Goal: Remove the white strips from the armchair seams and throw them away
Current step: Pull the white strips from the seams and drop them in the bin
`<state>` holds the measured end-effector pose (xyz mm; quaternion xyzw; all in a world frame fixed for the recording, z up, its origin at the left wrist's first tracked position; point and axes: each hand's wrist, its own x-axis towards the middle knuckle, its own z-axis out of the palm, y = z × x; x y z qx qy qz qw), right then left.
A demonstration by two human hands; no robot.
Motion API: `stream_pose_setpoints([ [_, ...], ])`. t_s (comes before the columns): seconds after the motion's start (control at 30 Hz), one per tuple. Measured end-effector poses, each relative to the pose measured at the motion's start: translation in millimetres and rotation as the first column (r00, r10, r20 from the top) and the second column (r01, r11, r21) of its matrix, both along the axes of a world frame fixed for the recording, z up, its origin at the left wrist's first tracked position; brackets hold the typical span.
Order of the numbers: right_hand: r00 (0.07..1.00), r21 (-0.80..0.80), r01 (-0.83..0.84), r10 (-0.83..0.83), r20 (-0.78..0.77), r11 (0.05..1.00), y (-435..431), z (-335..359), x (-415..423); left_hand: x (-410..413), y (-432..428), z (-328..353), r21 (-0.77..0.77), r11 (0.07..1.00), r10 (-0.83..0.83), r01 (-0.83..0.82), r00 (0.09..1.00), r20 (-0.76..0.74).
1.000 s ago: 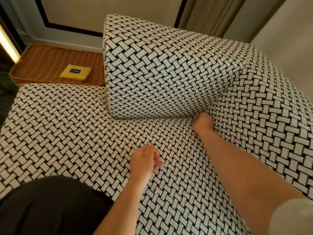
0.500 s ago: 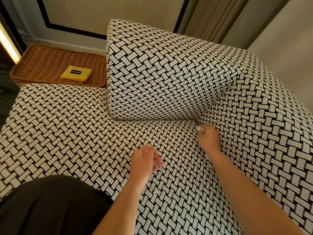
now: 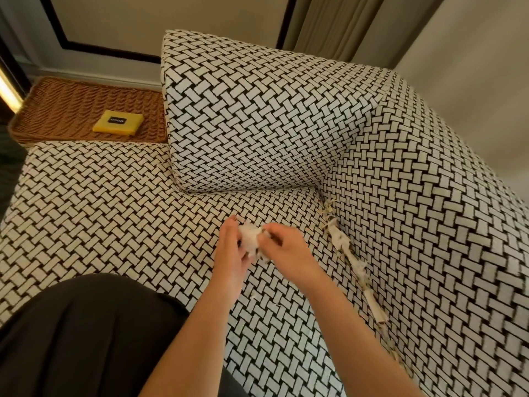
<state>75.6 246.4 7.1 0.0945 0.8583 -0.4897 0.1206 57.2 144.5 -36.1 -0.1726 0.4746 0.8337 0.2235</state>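
The armchair (image 3: 114, 213) is covered in black-and-white woven-pattern fabric. Over the middle of its seat, my left hand (image 3: 232, 253) and my right hand (image 3: 286, 250) meet around a small crumpled wad of white strips (image 3: 250, 237); fingers of both hands curl onto it. A long frayed line of white strips (image 3: 352, 262) lies along the seam between the seat and the right arm, running from the back corner toward me.
A loose back cushion (image 3: 257, 116) leans against the chair's back. A wicker tray (image 3: 71, 110) at the far left holds a yellow pad (image 3: 118, 122). My dark-clothed lap (image 3: 86, 339) fills the lower left. Walls and a curtain (image 3: 329, 24) stand behind.
My right hand came out of the back corner seam, pulling a white piece, and joined my left hand over the seat. A line of strips now lies exposed along the right seam.
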Motion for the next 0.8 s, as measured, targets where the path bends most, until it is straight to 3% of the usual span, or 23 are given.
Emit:
stream_pose_setpoints([
  [0.13, 1.000, -0.140, -0.010, 0.011, 0.005, 0.990, -15, -2, 22, 10, -5, 7, 0.007, 0.990, -0.138, 0.137, 0.989, 0.059],
  [0.23, 0.996, -0.021, 0.038, -0.039, -0.075, 0.999, -17, -8, 30, 26, -2, 13, 0.030, 0.973, -0.231, 0.230, 0.972, 0.036],
  [0.33, 0.993, 0.107, 0.080, -0.070, -0.091, 0.991, -18, -12, 39, 38, 2, 11, -0.062, 0.978, -0.191, 0.197, 0.977, 0.091],
  [0.47, 0.999, 0.049, 0.011, -0.009, -0.044, 0.999, -9, -5, 53, 41, -1, 4, -0.243, 0.962, -0.080, 0.126, 0.979, 0.187],
  [0.53, 0.987, 0.103, 0.141, -0.133, -0.085, 0.985, 8, -3, 49, 42, -4, 6, -0.258, 0.961, -0.052, 0.103, 0.978, 0.200],
  [0.63, 0.934, 0.408, 0.350, -0.282, -0.219, 0.843, 49, -14, 31, 43, -7, 9, -0.236, 0.968, -0.027, 0.080, 0.975, 0.219],
  [0.73, 0.946, 0.703, 0.309, -0.285, -0.157, 0.640, 82, -31, 16, 44, -10, 8, -0.209, 0.975, -0.030, 0.078, 0.974, 0.224],
  [0.8, 0.952, 0.788, 0.259, -0.287, -0.109, 0.559, 93, -41, 9, 44, -11, 8, -0.183, 0.980, -0.034, 0.076, 0.974, 0.223],
])
